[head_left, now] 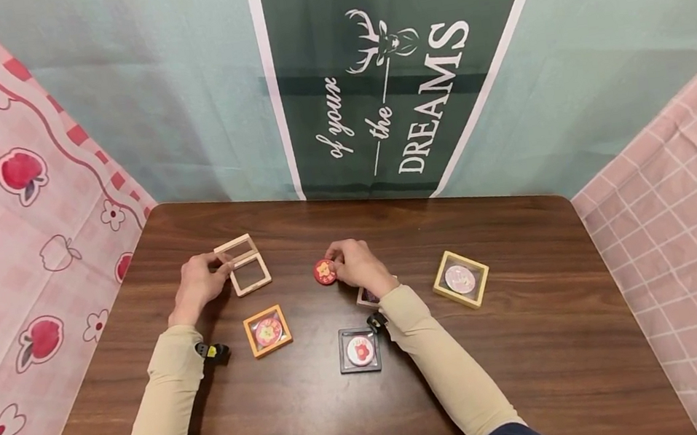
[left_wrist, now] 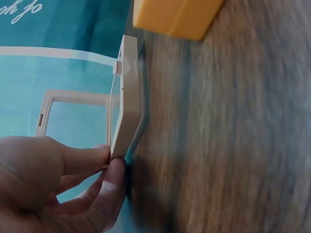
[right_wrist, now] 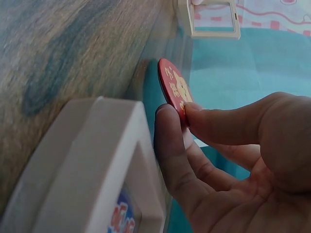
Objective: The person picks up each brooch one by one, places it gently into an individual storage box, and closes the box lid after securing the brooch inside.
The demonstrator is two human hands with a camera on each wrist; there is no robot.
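Note:
In the head view, my left hand (head_left: 200,281) pinches the edge of a cream display case (head_left: 255,287) that stands open on its hinge. The left wrist view shows the thumb and fingertips on a corner of this case (left_wrist: 130,92), near the hinge. To the right, my right hand (head_left: 360,266) pinches a round red badge (head_left: 322,273) with a yellow figure. The right wrist view has the badge (right_wrist: 170,85) tilted up between thumb and fingertips. A pale pinkish case (head_left: 366,297) lies partly hidden under the right wrist.
Nearer me lie an orange case (head_left: 249,338) and a black case (head_left: 361,369), each with a round badge inside. A yellow case (head_left: 482,281) with a pink badge lies to the right. Cloth curtains stand behind the brown table (head_left: 569,335) and at both sides.

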